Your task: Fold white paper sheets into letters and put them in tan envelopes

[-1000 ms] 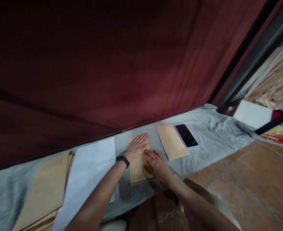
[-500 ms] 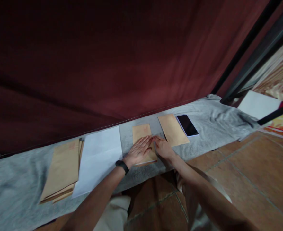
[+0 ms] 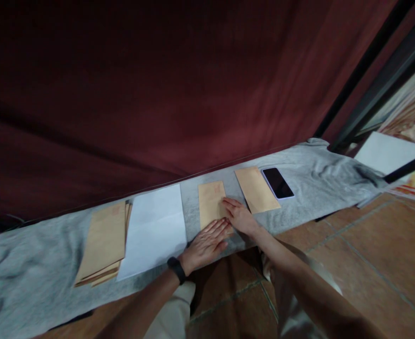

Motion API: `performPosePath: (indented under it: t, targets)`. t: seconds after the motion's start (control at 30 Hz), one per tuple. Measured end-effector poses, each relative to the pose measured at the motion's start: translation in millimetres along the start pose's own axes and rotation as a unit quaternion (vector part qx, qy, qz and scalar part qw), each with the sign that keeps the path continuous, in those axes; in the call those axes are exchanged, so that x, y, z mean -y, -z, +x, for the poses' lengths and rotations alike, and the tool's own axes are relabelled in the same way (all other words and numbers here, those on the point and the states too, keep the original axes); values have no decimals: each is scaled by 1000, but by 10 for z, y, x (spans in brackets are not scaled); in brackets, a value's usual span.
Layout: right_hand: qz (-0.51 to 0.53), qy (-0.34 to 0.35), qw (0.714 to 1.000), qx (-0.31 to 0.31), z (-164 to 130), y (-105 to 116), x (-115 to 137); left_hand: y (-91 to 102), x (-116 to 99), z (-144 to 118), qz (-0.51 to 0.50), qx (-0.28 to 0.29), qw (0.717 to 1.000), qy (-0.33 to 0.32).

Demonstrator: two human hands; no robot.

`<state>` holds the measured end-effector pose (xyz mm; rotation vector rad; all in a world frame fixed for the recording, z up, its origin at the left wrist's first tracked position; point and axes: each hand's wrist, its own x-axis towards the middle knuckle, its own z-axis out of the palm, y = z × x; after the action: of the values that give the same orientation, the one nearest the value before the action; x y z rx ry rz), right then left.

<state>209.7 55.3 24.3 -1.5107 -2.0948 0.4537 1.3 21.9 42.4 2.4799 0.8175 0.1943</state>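
A tan paper envelope (image 3: 210,200) lies on the grey cloth in front of me. Across its near end rests my left hand (image 3: 207,242), laid flat with fingers stretched out and a black band on the wrist. My right hand (image 3: 240,216) touches the envelope's right edge, its fingers extended to the left. The near end of the envelope is hidden under my hands. Just to the right lies a second tan envelope (image 3: 257,189), apart from both hands. White paper sheets (image 3: 154,230) lie flat to the left of my left hand.
A stack of tan envelopes (image 3: 103,240) lies at the left beside the white sheets. At the right is a dark-screened phone (image 3: 278,182). Everything rests on a narrow grey cloth (image 3: 313,183), with a dark red curtain (image 3: 193,94) behind and a tiled floor (image 3: 370,245) in front.
My left hand has slid toward me to the envelope's near end, uncovering its upper part. My right hand has stayed near the right edge. The view has shifted slightly.
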Motion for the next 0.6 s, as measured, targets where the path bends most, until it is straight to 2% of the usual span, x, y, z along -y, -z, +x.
performPosePath:
  t: [0.17,0.27,0.47,0.53,0.6]
  targets:
    - [-60,43,997,23,-60,-97,-26,71,60,-59,-87,5,996,8]
    - [-84,35,996,12,-92,-120,-53,97,220,46,-53,-22,998,33]
    - [-86,11,996,3,-71,-136,-88,156,505,584,60,25,994,87]
    - [-90,6,996,-4,-66,-149,-86,213,603,770,91,17,991,95]
    - [-98,8,995,-12,-71,-161,-82,281,729,918,110,-2,992,64]
